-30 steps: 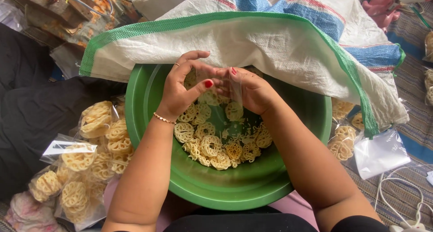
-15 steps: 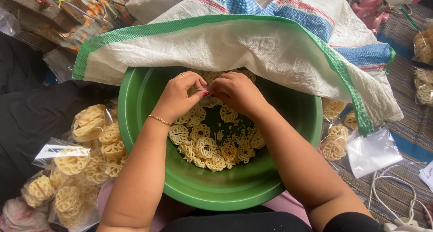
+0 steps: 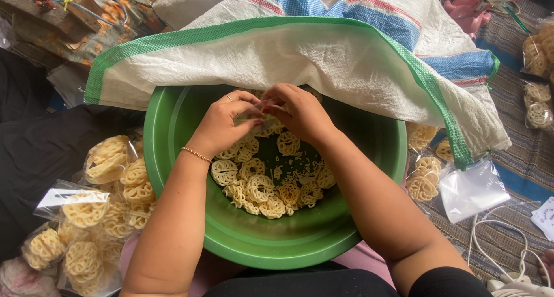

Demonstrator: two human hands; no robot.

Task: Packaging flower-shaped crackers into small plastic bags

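Observation:
A big green basin sits in front of me with several pale yellow flower-shaped crackers in its bottom. Both hands meet over the far side of the basin. My left hand and my right hand pinch a small clear plastic bag between their fingertips. The bag is crumpled and mostly hidden by the fingers. A white woven sack with a green rim hangs over the basin's far edge.
Clear bags filled with crackers lie piled at the left. More filled bags and a stack of empty clear bags lie at the right. A white cable runs over the striped mat.
The clear bag was held spread open and upright a second ago. Both hands have since lowered and closed together on it over the crackers.

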